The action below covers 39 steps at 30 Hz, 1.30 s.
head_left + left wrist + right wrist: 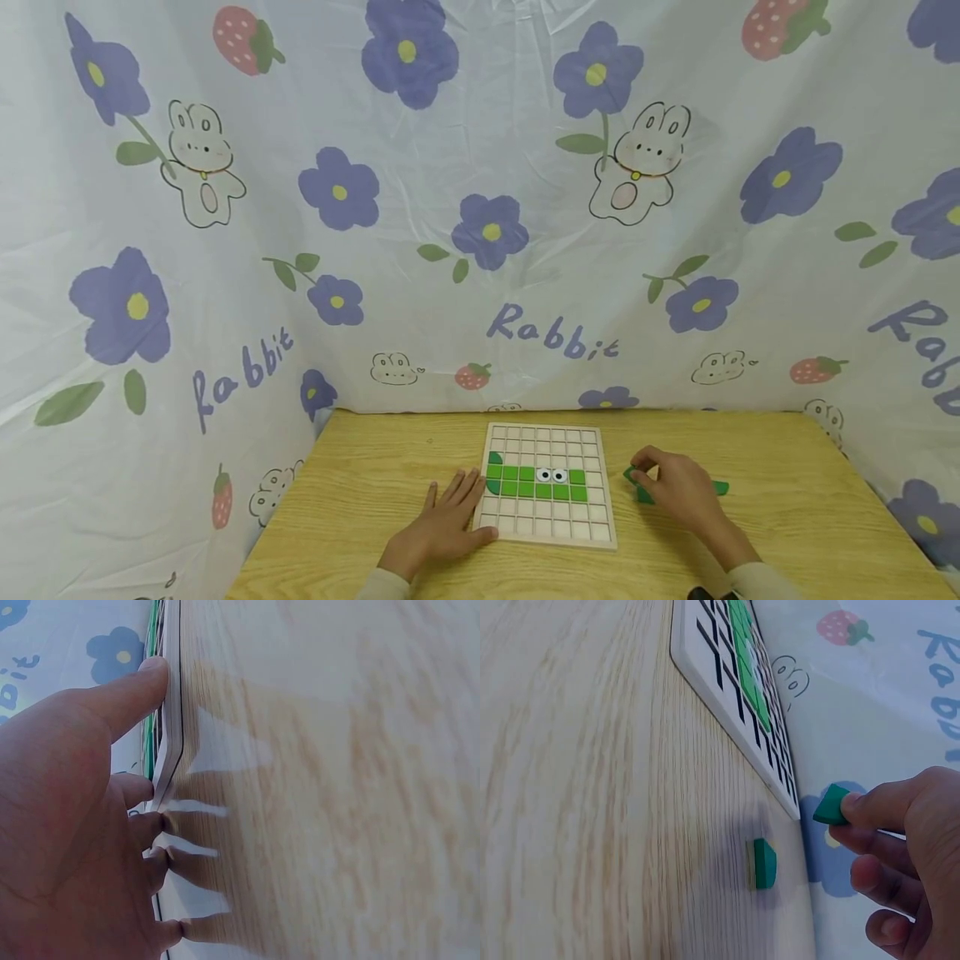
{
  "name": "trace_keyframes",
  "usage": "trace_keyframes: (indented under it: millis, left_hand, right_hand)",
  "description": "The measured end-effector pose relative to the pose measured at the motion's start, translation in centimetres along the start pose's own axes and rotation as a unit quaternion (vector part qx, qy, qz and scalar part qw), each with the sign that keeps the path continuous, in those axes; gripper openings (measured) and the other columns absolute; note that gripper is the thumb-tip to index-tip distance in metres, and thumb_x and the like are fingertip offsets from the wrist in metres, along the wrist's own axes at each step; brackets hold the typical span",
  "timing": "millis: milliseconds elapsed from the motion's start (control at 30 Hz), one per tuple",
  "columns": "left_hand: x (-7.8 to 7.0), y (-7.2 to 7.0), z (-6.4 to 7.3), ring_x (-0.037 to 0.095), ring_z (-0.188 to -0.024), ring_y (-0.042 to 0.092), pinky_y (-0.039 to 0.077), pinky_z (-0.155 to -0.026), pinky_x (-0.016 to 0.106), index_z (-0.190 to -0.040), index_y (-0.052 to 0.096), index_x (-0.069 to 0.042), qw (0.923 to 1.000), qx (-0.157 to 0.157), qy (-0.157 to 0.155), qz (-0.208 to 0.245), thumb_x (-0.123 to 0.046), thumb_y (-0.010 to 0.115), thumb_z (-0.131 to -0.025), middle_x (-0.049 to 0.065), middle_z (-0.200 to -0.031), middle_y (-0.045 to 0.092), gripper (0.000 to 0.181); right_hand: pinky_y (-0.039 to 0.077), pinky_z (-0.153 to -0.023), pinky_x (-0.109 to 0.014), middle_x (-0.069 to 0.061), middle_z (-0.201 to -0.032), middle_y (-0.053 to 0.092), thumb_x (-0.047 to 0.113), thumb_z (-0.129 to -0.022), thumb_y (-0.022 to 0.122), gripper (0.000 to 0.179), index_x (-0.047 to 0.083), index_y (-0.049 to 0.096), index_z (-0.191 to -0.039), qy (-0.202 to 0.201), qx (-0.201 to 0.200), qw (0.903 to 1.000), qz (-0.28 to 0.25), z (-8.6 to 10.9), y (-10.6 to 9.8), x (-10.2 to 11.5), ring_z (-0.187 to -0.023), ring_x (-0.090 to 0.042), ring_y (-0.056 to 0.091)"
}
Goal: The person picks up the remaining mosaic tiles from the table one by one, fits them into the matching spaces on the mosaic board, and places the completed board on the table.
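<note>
A wooden grid board (540,527) lies on the table, with two rows of light green square tiles (545,492) across its middle. Two eye tiles (551,476) sit in the upper row, and dark green curved pieces (495,457) stand at the left end. My left hand (444,523) rests flat with fingers spread at the board's left edge, the thumb at its near corner. Right of the board, my right hand (678,490) pinches a small dark green piece (830,806) between thumb and finger, raised above the table. Below that hand lies another green piece (763,864) on the wood.
More dark green (721,487) shows on the table to the right of my right hand. A black object (711,593) pokes in at the bottom edge. Behind the table hangs a white curtain (420,292) printed with flowers and rabbits.
</note>
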<state>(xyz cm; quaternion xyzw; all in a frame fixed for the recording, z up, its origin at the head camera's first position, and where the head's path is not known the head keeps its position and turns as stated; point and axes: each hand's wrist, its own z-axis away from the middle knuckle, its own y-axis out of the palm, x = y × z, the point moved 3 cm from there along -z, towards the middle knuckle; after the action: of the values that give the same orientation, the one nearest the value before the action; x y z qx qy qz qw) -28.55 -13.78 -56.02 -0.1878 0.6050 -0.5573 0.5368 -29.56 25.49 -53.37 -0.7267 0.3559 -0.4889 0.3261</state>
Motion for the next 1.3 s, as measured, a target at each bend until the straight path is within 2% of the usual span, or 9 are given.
trace_keyframes:
  millis: [200,467,667,800,1033,1300]
  left_hand:
    - [-0.2,-0.2,0.0,0.040,-0.167,0.010,0.003,-0.127,0.076,-0.172,0.019,-0.011,1.0000,-0.004,0.004,-0.002,-0.061,0.057,-0.105,0.011,-0.181,0.013,0.092]
    - [-0.1,-0.1,0.0,0.040,-0.167,0.011,0.003,-0.127,0.077,-0.172,0.019,-0.010,0.9999,-0.008,0.010,0.001,-0.063,0.057,-0.104,0.013,-0.180,0.014,0.094]
    - [-0.1,-0.2,0.1,0.043,-0.167,0.009,0.002,-0.125,0.079,-0.171,0.020,-0.007,0.9996,-0.008,0.021,0.018,-0.063,0.056,-0.104,0.016,-0.180,0.014,0.095]
    - [-0.1,-0.2,0.2,0.042,-0.167,0.010,0.003,-0.127,0.077,-0.172,0.020,-0.009,0.9998,-0.008,0.015,0.007,-0.064,0.056,-0.104,0.014,-0.180,0.014,0.094]
    - [0.3,0.1,0.4,0.041,-0.167,0.008,0.001,-0.126,0.077,-0.172,0.018,-0.011,0.9998,-0.002,0.015,0.014,-0.067,0.054,-0.104,0.014,-0.181,0.012,0.096]
    - [0.4,0.1,0.6,0.040,-0.167,0.011,0.005,-0.127,0.076,-0.172,0.020,-0.010,0.9999,-0.006,0.015,-0.006,-0.064,0.057,-0.104,0.012,-0.180,0.014,0.094]
  right_hand:
    - [0.041,-0.052,-0.023,0.005,-0.095,0.079,0.020,-0.094,0.082,0.010,0.018,0.077,-0.103,0.011,0.004,0.9999,-0.006,-0.7,0.7,1.0,-0.061,0.000,0.052]
    - [0.044,-0.059,-0.025,0.007,-0.093,0.074,0.016,-0.094,0.082,0.008,0.019,0.076,-0.097,0.028,0.018,0.9981,-0.052,-1.6,2.4,2.3,-0.066,-0.005,0.053]
    - [0.043,-0.059,-0.024,0.008,-0.091,0.073,0.015,-0.096,0.080,0.009,0.015,0.078,-0.104,0.033,0.023,0.9962,-0.077,-2.1,3.7,2.6,-0.066,-0.004,0.053]
    - [0.043,-0.057,-0.024,0.007,-0.089,0.074,0.015,-0.096,0.080,0.010,0.014,0.078,-0.105,0.044,0.021,0.9950,-0.087,-2.2,4.3,2.7,-0.064,-0.006,0.053]
    - [0.049,-0.065,-0.030,0.006,-0.088,0.075,0.016,-0.096,0.080,0.006,0.014,0.078,-0.101,0.081,0.021,0.9919,-0.096,-1.8,4.8,3.0,-0.073,-0.008,0.061]
    - [0.050,-0.064,-0.031,0.006,-0.084,0.072,0.016,-0.095,0.080,0.004,0.014,0.077,-0.096,0.088,0.023,0.9931,-0.075,-1.5,5.1,3.5,-0.072,-0.009,0.061]
